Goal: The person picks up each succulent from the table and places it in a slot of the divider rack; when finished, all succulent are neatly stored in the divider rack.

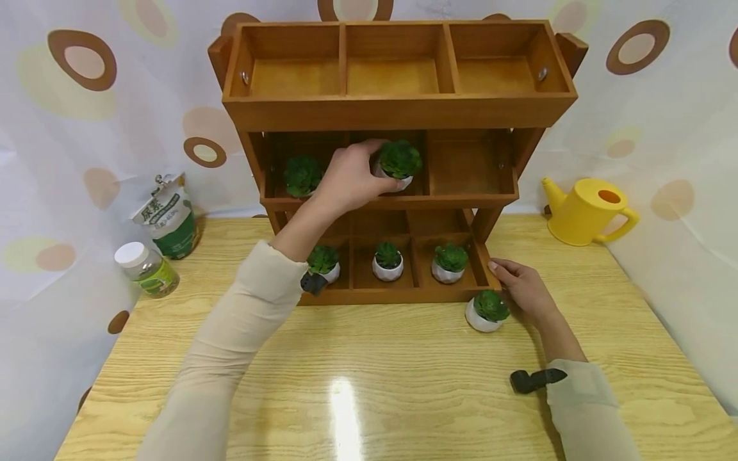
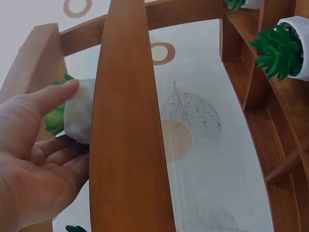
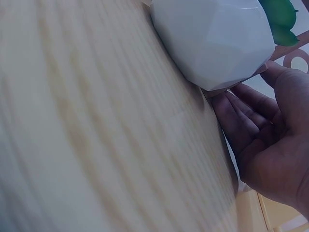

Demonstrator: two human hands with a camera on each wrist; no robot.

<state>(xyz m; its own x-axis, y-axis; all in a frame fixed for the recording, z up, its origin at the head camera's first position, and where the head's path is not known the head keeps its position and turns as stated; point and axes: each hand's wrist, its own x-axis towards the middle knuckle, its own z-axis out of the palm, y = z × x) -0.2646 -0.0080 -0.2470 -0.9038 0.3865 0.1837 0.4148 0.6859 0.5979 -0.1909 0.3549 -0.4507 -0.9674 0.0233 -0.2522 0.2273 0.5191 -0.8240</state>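
Observation:
My left hand [image 1: 360, 174] holds a potted succulent [image 1: 400, 160] in the middle tier of a wooden shelf [image 1: 398, 115], thumb and fingers around its white pot. In the left wrist view the pot [image 2: 79, 113] lies partly behind a wooden board [image 2: 128, 121]. My right hand [image 1: 526, 289] grips the right end board of the bottom tier. Just in front of it another potted succulent [image 1: 487, 311] stands on the table. In the right wrist view that faceted white pot [image 3: 215, 41] hides part of the right hand's fingers [image 3: 236, 116].
Several potted succulents [image 1: 387, 261] sit in the bottom compartments, and one succulent [image 1: 302, 175] in the middle tier's left. At left on the table [image 1: 392, 371] stand a lidded jar [image 1: 147, 269] and a clipped green-and-white bag [image 1: 170, 218]; a yellow watering can [image 1: 585, 214] is at right.

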